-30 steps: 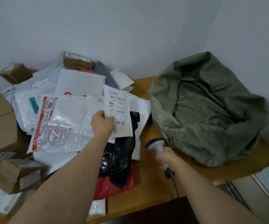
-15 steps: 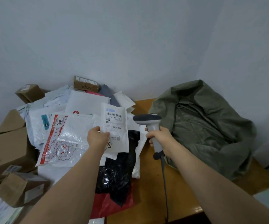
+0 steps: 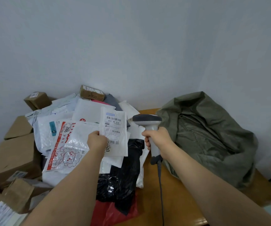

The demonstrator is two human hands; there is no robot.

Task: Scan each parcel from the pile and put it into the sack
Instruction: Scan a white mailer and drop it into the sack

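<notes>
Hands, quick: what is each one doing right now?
Left hand: holds a white parcel.
Right hand: grips the scanner.

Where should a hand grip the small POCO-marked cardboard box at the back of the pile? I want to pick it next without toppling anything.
Grip the cardboard box across its two long side faces, coming down from above. It sits on top of the pile near the wall, its labelled top face exposed, nothing on it; its back is probably harder to reach.

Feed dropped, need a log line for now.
left hand: holds parcel | right hand: holds scanner beside label | sack: open | step: scan
</notes>
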